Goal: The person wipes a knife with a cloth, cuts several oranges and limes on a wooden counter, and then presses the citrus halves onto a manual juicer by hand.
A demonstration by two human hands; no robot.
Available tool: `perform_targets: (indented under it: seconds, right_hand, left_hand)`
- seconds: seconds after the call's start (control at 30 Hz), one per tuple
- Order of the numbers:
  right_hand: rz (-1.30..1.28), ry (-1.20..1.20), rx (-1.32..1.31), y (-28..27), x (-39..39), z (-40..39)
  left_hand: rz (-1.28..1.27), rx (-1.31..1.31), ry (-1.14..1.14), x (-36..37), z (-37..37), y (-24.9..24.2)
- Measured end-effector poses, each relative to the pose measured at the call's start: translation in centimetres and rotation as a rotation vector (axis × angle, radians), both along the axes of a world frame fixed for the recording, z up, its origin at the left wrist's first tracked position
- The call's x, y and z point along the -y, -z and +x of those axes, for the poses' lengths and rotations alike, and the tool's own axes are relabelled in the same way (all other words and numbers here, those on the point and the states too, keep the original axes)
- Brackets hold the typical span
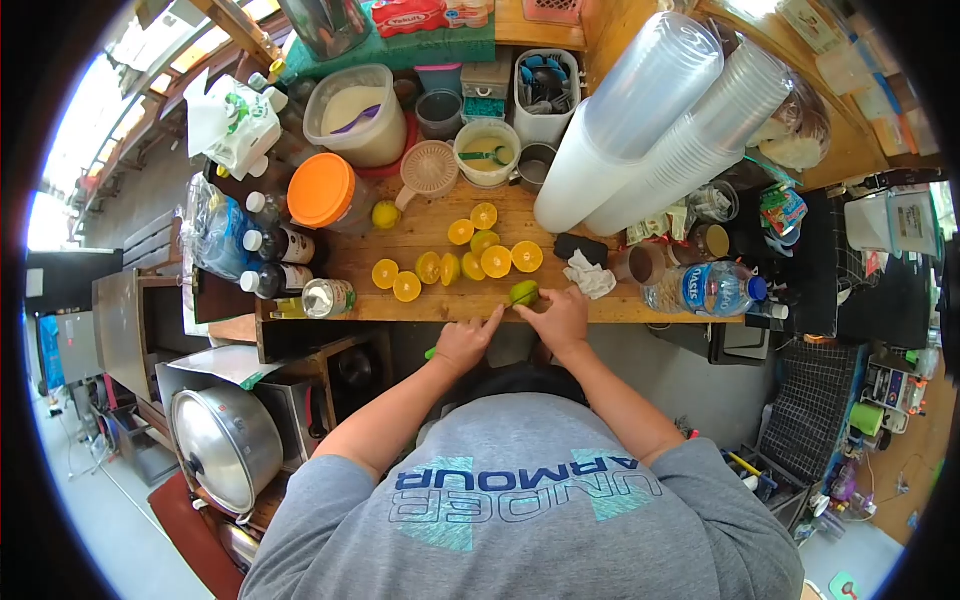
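As the head view shows, you have a good number of fruits already opened: orange halves (495,262) lie scattered across the middle of the wooden desk (640,309), most with the cut face up, some turned so that the peel shows. The green fruit (524,291) sits near the front edge, just in front of you, and looks uncut, though your fingers hide part of it. Another, yellow-green fruit (386,214) lies whole beside the orange-lidded jar (322,190), so at least these two seem left to open. Your right hand (562,320) is narrow, its thumb and forefinger steadying the green fruit. Your left hand (464,345) is curled round a green handle (430,353), with the forefinger reaching out towards the same fruit; you cannot tell from here what the handle's other end looks like. Behind the halves stand the citrus squeezer (431,170) and a tub (487,170) with pale yellow contents and a green spoon (499,155), both apart from your hands.
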State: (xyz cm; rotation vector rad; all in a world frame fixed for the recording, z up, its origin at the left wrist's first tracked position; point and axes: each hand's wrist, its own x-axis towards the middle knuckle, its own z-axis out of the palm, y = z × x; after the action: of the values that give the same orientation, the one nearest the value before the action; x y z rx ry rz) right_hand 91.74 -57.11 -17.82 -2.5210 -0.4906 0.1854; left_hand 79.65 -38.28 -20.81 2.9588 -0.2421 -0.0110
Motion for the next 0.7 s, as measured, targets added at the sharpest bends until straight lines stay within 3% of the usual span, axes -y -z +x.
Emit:
perform_targets:
  seconds: [0.17,0.63,0.7]
  right_hand:
    - [0.025,0.207,-0.093,0.4,0.2,0.6]
    - [0.137,0.202,-0.119,0.8,2.2,-0.5]
    - [0.121,0.178,-0.136,0.6,2.4,-0.9]
  left_hand:
    - [-0.007,0.007,0.019,-0.3,-0.1,-0.3]
    - [0.012,-0.122,0.002,0.5,0.9,-1.1]
    - [-0.022,-0.028,0.027,1.2,1.8,-0.6]
